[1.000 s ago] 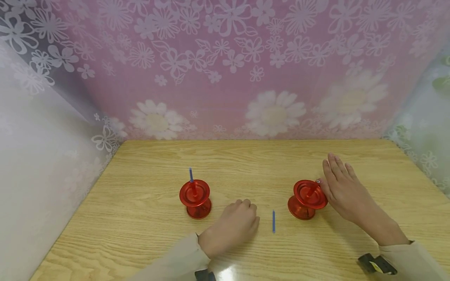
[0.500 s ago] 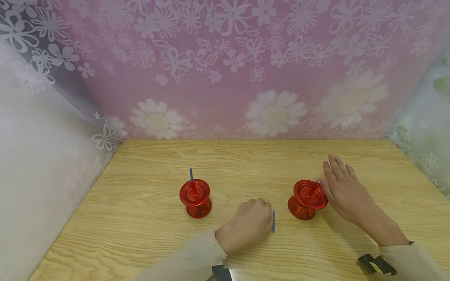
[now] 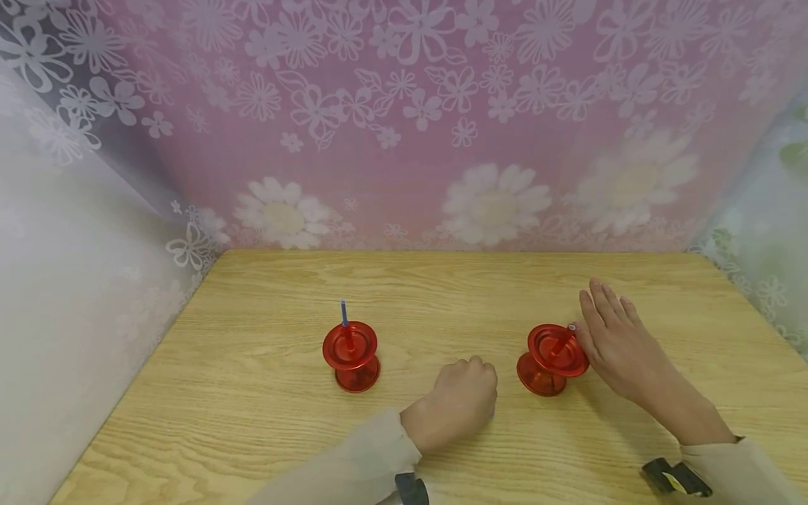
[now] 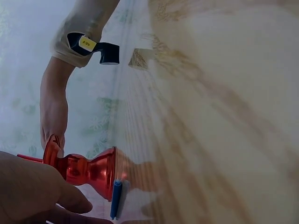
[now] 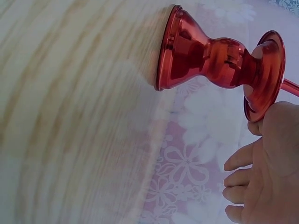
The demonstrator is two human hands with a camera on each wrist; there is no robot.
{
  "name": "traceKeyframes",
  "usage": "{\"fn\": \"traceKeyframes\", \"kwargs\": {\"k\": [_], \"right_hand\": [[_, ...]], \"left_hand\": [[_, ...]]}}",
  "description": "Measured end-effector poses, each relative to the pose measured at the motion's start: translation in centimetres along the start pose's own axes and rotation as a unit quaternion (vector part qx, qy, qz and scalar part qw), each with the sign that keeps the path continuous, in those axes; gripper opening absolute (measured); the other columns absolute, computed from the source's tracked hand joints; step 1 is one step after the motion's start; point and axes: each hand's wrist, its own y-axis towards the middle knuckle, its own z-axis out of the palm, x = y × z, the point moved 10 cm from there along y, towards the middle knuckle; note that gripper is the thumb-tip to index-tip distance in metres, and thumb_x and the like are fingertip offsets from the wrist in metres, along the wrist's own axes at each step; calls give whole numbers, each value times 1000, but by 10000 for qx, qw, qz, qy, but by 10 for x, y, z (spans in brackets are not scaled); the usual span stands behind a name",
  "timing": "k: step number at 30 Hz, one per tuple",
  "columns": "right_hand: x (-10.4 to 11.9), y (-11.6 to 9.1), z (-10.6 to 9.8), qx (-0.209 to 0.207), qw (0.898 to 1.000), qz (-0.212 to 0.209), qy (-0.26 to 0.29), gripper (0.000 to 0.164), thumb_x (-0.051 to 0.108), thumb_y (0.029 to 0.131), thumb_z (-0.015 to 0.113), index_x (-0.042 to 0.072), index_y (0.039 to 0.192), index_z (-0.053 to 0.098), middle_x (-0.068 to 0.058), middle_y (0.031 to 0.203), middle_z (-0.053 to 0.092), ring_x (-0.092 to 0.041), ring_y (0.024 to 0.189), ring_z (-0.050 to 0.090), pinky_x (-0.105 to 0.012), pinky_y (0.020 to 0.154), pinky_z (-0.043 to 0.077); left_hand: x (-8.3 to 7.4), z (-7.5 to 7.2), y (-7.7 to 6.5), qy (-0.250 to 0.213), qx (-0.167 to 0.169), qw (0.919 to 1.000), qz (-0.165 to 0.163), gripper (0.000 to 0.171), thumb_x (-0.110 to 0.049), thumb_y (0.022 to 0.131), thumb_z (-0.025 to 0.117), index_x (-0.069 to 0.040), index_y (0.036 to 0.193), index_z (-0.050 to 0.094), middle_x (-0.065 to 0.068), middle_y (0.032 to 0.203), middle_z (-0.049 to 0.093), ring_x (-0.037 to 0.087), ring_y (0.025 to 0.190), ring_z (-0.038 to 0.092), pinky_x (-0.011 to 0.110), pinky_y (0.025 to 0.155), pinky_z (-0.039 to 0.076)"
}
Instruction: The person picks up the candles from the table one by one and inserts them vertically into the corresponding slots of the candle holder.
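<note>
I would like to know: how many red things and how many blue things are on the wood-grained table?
Red: 2 (left shiny pedestal stand with round dish, right matching stand)
Blue: 2 (thin straight stick standing in the left one, loose matching stick by the left hand)
Total: 4

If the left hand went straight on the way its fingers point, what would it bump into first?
Probably the blue stick: the left wrist view shows it just ahead of the left hand. Whether they touch is hard to tell.
</note>
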Motion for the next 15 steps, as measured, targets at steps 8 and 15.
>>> {"fn": "traceKeyframes", "kwargs": {"k": [8, 15], "right_hand": [[0, 0, 1, -68, 10000, -46, 4, 58, 23, 111, 37, -21, 148, 29, -44, 155, 22, -58, 144, 22, -62, 122, 6], [-1, 0, 0, -46, 10000, -35, 48, 57, 22, 111, 38, -21, 147, 29, -44, 155, 21, -58, 145, 21, -63, 121, 7]], "left_hand": [[-5, -1, 1, 24, -114, 9999, 113, 32, -23, 100, 62, -13, 69, 62, -2, 65, 55, 7, 53, 53, 22, 40, 45], [-8, 0, 4, -149, -101, 9998, 13, 38, -25, 102, 59, -14, 65, 58, -4, 62, 53, 7, 54, 55, 23, 40, 46]]}}
